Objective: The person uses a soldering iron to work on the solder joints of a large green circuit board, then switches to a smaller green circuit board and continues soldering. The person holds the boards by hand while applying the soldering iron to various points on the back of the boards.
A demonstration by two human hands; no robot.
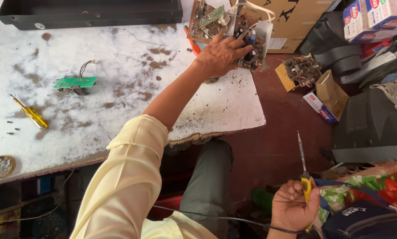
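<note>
1. Right hand (292, 207), nearest cam, fist closed on soldering iron (303, 170), tip up, off desk (119, 88).
2. Left hand (220, 55) fingers spread, flat on circuit board (247, 37) at desk's far edge.
3. Green board (75, 82) + yellow screwdriver (30, 114) well apart, left.

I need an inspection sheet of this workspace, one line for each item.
Surface: white worktable, stained with brown spots.
Job's things: brown circuit board at the table's far edge; soldering iron, tip up.
Clutter: green board, yellow screwdriver, round tin.
Hands: left hand rests on the circuit board; right hand grips the soldering iron.
Cables: black cord across the lap.
Surroundings: cardboard boxes on the red floor.
</note>
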